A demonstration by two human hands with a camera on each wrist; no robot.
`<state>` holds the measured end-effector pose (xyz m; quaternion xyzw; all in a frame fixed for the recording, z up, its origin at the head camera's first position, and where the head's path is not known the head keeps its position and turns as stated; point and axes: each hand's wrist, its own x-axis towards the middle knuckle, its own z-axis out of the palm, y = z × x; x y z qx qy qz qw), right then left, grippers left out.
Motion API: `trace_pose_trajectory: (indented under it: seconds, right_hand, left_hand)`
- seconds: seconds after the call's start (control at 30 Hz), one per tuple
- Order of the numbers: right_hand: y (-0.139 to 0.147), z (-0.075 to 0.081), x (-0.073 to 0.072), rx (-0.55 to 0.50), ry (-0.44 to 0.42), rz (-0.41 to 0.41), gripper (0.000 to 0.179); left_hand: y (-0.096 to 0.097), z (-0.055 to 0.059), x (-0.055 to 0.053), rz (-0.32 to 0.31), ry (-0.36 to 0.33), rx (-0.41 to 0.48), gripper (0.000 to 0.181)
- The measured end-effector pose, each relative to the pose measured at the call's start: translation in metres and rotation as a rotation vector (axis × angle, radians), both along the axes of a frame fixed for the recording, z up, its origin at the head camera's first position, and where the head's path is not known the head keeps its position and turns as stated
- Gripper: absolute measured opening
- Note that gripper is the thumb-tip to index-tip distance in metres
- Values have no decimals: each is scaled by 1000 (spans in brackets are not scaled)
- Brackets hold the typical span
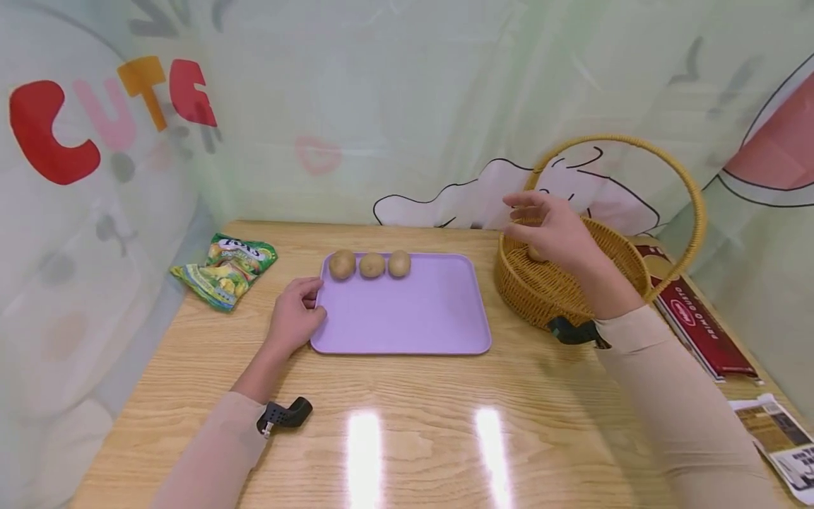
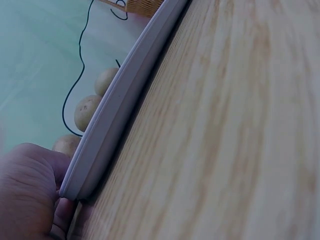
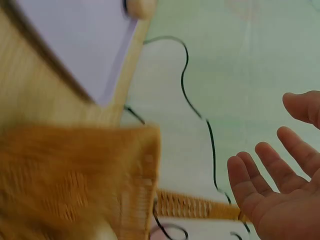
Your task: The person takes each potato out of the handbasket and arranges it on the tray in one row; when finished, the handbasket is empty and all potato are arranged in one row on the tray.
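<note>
A lilac tray point(image 1: 407, 311) lies on the table with three potatoes point(image 1: 372, 266) in a row along its back left edge. My left hand point(image 1: 297, 316) holds the tray's left rim, the thumb at the top and fingers around the edge; in the left wrist view the hand point(image 2: 30, 190) is at the tray's corner. My right hand point(image 1: 552, 230) is above the wicker basket point(image 1: 531, 300) with nothing in it. Its fingers are spread and loosely bent, as the right wrist view also shows. A potato point(image 1: 536, 253) inside the basket is partly hidden behind this hand.
The basket's tall handle point(image 1: 698, 205) arches over it. At the left lies a green snack bag point(image 1: 232, 268). Right of the basket are a dark red package point(image 1: 706, 325) and another package point(image 1: 779, 435) near the table edge. A printed curtain point(image 1: 369, 92) hangs behind.
</note>
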<state>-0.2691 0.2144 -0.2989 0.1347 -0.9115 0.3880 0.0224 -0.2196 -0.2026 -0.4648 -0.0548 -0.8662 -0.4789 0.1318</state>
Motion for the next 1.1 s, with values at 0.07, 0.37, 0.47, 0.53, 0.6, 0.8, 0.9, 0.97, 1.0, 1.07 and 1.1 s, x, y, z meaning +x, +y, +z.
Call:
trace_pose_trajectory:
  seconds: [0.07, 0.37, 0.47, 0.53, 0.6, 0.8, 0.9, 0.97, 1.0, 1.07, 1.1]
  right_hand:
    - [9, 6, -2, 1, -13, -11, 52]
    - [35, 14, -27, 78, 45, -10, 52]
    - [43, 12, -33, 102, 30, -29, 56]
    - [47, 10, -36, 100, 5, -47, 61]
    - [52, 7, -39, 83, -20, -63, 64]
    - [65, -8, -54, 86, -54, -88, 58]
    - [71, -16, -61, 117, -55, -93, 56]
    - [75, -21, -65, 128, -65, -95, 57]
    - [77, -23, -66, 129, -74, -97, 59]
    - [80, -26, -68, 129, -104, -100, 60]
    - [82, -27, -70, 142, -117, -101, 61]
  left_hand:
    - [1, 0, 1, -2, 7, 2, 50]
    - [-1, 4, 3, 4, 3, 2, 51]
    - [0, 3, 3, 4, -11, -2, 51]
    - [1, 3, 3, 3, -15, -1, 51]
    - [2, 3, 3, 0, -11, 4, 51]
    - [0, 1, 5, 8, -21, 5, 51]
    - [0, 0, 5, 13, -12, -2, 51]
    - [1, 1, 4, 13, -4, 0, 51]
    - [1, 1, 4, 12, -1, 0, 50]
    - [2, 1, 3, 8, 7, 6, 50]
    - [1, 1, 3, 5, 13, 7, 50]
